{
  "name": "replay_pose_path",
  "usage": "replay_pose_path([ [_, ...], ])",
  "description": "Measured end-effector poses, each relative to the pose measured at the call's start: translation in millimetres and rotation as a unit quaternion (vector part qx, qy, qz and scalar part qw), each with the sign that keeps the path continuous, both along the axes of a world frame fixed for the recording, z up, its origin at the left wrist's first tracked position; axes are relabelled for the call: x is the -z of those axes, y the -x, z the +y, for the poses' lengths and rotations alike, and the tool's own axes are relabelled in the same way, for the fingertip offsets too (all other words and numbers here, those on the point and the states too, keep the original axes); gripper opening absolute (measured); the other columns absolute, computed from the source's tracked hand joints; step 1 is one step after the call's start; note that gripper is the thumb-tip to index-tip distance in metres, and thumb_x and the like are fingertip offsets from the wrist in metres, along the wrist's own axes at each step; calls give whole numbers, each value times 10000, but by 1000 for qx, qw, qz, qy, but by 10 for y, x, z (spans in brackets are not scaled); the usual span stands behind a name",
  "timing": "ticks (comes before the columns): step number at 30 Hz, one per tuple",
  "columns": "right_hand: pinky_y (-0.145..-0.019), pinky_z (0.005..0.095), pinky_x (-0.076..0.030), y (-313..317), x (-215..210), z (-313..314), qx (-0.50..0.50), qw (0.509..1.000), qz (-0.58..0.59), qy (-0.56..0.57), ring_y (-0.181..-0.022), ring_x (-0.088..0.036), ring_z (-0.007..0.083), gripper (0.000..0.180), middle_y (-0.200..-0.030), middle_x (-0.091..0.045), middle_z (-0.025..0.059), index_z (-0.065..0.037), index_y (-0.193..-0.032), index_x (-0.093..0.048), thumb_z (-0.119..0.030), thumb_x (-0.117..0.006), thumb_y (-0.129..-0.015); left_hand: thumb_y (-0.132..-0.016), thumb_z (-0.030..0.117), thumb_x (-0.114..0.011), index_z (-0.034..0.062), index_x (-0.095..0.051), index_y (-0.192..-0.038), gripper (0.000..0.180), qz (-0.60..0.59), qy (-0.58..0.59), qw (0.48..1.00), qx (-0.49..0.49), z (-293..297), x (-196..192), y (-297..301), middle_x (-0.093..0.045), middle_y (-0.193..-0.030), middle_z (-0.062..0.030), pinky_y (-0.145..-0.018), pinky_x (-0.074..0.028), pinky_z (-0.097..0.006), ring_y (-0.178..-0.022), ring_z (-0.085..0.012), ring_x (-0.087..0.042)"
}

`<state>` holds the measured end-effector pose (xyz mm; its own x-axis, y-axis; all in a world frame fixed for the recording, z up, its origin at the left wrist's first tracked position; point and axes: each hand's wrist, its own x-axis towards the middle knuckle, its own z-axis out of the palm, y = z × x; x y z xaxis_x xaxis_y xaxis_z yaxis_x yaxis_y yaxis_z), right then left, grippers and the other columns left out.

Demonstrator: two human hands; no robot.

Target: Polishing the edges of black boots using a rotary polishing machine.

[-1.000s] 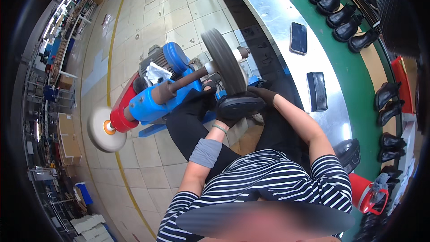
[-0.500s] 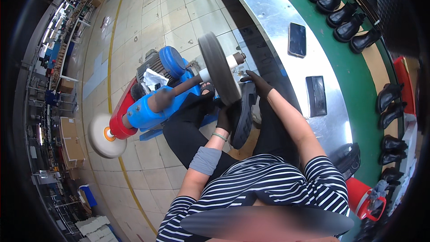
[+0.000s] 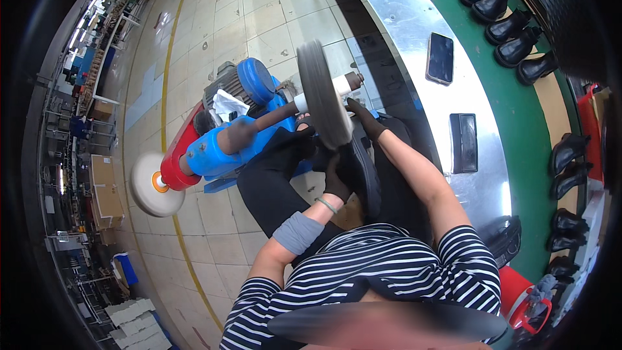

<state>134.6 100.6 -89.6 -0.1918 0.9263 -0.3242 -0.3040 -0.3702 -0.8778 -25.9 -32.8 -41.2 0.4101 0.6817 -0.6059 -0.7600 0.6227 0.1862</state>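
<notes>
A black boot is held lengthwise between my knees, its upper against or very close to the lower rim of a grey buffing wheel. My left hand, in a dark glove, is closed around the boot's left side, just below the wheel. At the boot's far end is my right hand, also gloved, its fingers bent beside the wheel's white shaft collar. The boot and the wheel hide part of its grip. The wheel's blurred face suggests that it is spinning.
The blue and red polishing machine stands at left with a second, pale wheel. On the metal bench to the right lie a phone and a black case. Several black boots line the green surface beyond. A red jug stands low right.
The boot and my left hand have moved nearer to me and slightly right. My right hand stays near the boot's far end. The whole view has shifted a little.
</notes>
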Motion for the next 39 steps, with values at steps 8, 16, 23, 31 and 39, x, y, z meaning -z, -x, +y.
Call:
replay_pose_path([
  [8, -1019, 287, -333, -17, -536, -200, -35, 989, 92, 110, -1195, -472, 158, 438, -1283, -533, 70, -51, -1296, -508, -291, -414, -943, -861, 283, -580, 84, -637, -1075, 298, -51, 47, 998, 5, -198, 33, 2, -643, -1107, -68, -991, -430, -372, -1054, -223, -590],
  [16, -988, 293, -370, -268, -397, -380, -56, 944, -140, -294, -1196, -486, 173, 444, -1293, -531, 67, -70, -1305, -510, -282, -389, -934, -893, 43, -494, 53, -511, -1186, 294, -107, -54, 989, 86, -284, 193, 50, -601, -1174, -93, -1042, -390, -341, -1108, -192, -558],
  [23, -1002, 299, -364, -364, -548, -477, -63, 977, -38, -201, -1169, -518, 185, 451, -1294, -539, 74, -61, -1306, -507, -279, -362, -938, -865, 40, -556, 68, -480, -1217, 362, -14, -119, 985, 120, -238, 227, -18, -574, -1201, -99, -1027, -413, -368, -1100, -202, -564],
  [31, -988, 291, -357, -502, -647, -587, 29, 977, -88, -191, -1152, -512, 158, 414, -1222, -584, 81, -45, -1239, -567, -235, -363, -933, -798, 203, -601, 25, -653, -945, 237, -53, 129, 985, 104, 142, -355, -217, -680, -993, -114, -932, -481, -420, -964, -270, -637],
  [39, -972, 295, -369, -688, -1027, -961, 139, 977, -78, -143, -1058, -542, 189, 535, -1177, -583, 84, -53, -1325, -474, -309, -521, -857, -793, 192, -601, 63, -675, -897, 182, 21, 54, 994, 88, 86, 140, -528, -681, -950, -79, -868, -496, -360, -911, -246, -630],
])
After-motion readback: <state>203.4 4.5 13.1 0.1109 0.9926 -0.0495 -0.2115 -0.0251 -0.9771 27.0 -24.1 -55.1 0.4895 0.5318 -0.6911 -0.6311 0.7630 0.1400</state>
